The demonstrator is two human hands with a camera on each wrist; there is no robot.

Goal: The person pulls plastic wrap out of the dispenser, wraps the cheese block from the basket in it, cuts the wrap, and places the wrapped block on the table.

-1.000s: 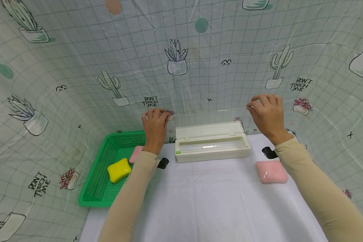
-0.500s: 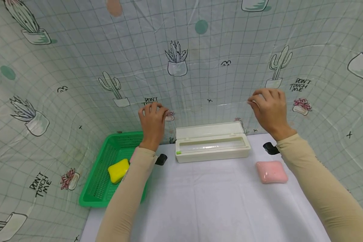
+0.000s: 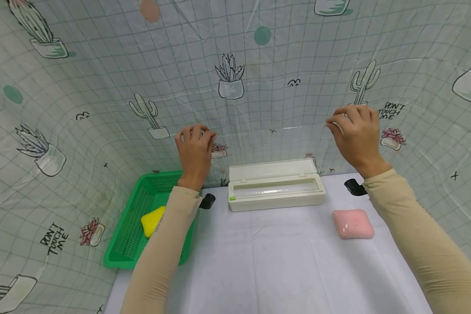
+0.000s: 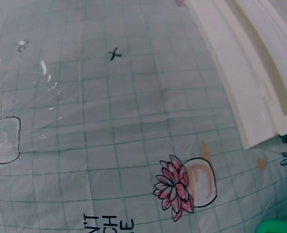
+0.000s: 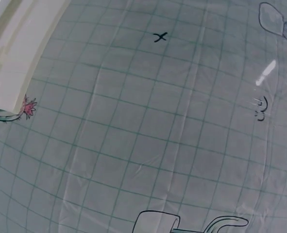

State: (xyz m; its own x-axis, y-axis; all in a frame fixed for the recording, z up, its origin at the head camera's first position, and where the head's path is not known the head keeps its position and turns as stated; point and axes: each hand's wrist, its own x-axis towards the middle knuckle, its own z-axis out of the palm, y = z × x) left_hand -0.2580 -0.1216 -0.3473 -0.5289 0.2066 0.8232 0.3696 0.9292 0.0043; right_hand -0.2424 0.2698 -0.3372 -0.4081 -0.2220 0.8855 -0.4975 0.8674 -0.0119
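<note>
A thin sheet of clear cling film [image 3: 298, 127] stretches between my raised hands, its upper edge a faint shiny line. My left hand [image 3: 195, 155] pinches its left end between thumb and fingers, and my right hand [image 3: 359, 137] pinches the right end. Below them on the table stands a white cling film dispenser [image 3: 276, 203], its lid tipped back and a small green piece at its left front. Glints on the film [image 4: 44, 70] show in the left wrist view; that hand is nearly out of frame. The right wrist view shows film glare [image 5: 266, 73] but no hand.
A green basket [image 3: 119, 244] at the left holds a yellow rounded block [image 3: 152, 221], partly behind my left sleeve. A shiny pink rounded block [image 3: 353, 224] lies on the white-covered table [image 3: 282, 270] at the right. A patterned curtain [image 3: 172, 65] hangs close behind the dispenser.
Both hands have moved upward and slightly apart, drawing the film higher above the dispenser. My left sleeve now hides the pink block in the basket.
</note>
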